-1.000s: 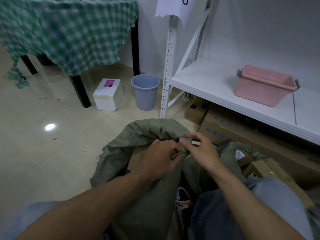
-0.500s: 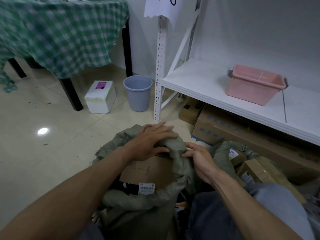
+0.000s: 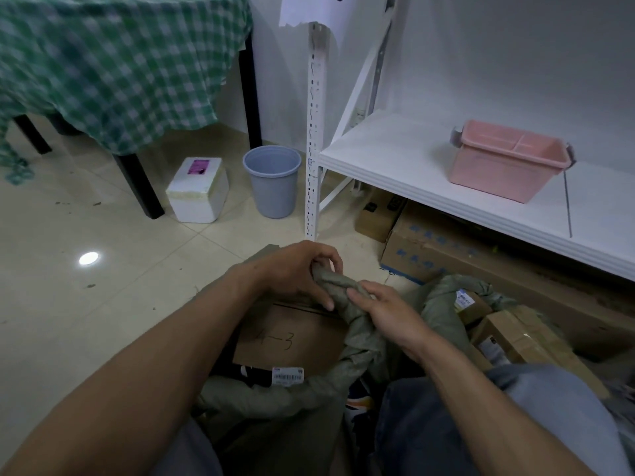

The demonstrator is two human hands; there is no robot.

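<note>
**A:** In your head view, your left hand (image 3: 295,273) sits just below the middle of the frame. Its grip is closed: the fingers curl over the upper end of the rolled rim of the grey-green woven sack (image 3: 359,338), with the thumb under the roll.

**B:** Your right hand (image 3: 390,316) is just right of it and lower on the same roll. That grip is closed on the cloth too, with the fingers laid over the twist and pressed round it. The two hands are nearly touching.

**A:** The sack stands on the pale tiled floor (image 3: 68,304) between your knees, in the lower middle of the frame. Its mouth is open, and a brown cardboard box with pen marks on it (image 3: 292,338) shows inside.

**B:** At the right of the frame, a pink rectangular plastic tub (image 3: 505,166) rests on the white shelf board (image 3: 395,149), with brown cardboard cartons (image 3: 446,242) beneath it.

**A:** Above your hands, a grey-blue round plastic bucket (image 3: 273,183) stands beside a white foam box (image 3: 197,192). A green-and-white checked cloth (image 3: 120,63) hangs at the upper left.
</note>
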